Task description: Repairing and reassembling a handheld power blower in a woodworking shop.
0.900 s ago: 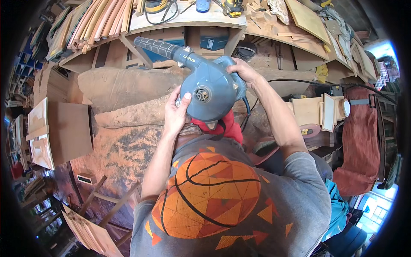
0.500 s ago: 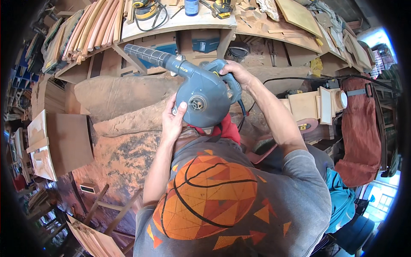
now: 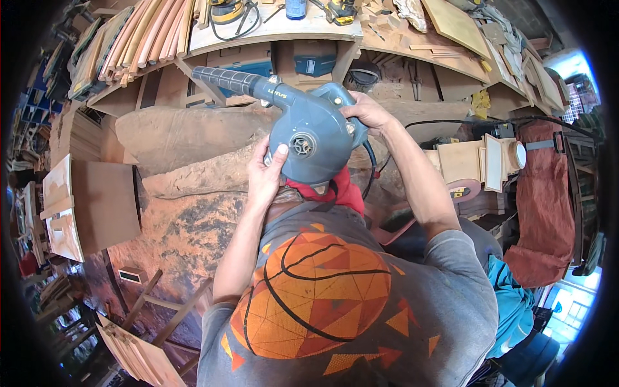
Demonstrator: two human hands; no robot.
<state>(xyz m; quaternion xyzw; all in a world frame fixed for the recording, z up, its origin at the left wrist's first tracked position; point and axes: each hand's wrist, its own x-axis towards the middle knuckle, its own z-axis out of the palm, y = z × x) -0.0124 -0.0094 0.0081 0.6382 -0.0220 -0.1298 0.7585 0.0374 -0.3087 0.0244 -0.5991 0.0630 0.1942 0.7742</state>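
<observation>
A dark blue-grey leaf blower (image 3: 316, 132) is held up in front of my body, its long ribbed nozzle pointing to the upper left. My left hand (image 3: 265, 173) grips the round fan housing at its lower left, the thumb lying on the face beside the vent and the fingers hidden behind. On the other side my right hand (image 3: 369, 115) is closed around the handle end, some of its fingers out of sight. A dark cord (image 3: 372, 161) loops down from the blower near my right hand. Red cloth (image 3: 348, 187) shows just below the housing.
Along the far side, a workbench (image 3: 271, 29) carries wood strips (image 3: 145, 35), a sander (image 3: 225, 9), a blue can (image 3: 296, 9) and offcuts. Brown boards (image 3: 103, 206) stand at the left. To the right are a belt sander-like machine (image 3: 464, 161) and a reddish sheet (image 3: 545, 213). Sawdust covers the floor (image 3: 187, 226).
The blower has turned slightly in my hands, its vent shifting a little up and right. My right hand has moved slightly right and down; the left still grips the housing.
</observation>
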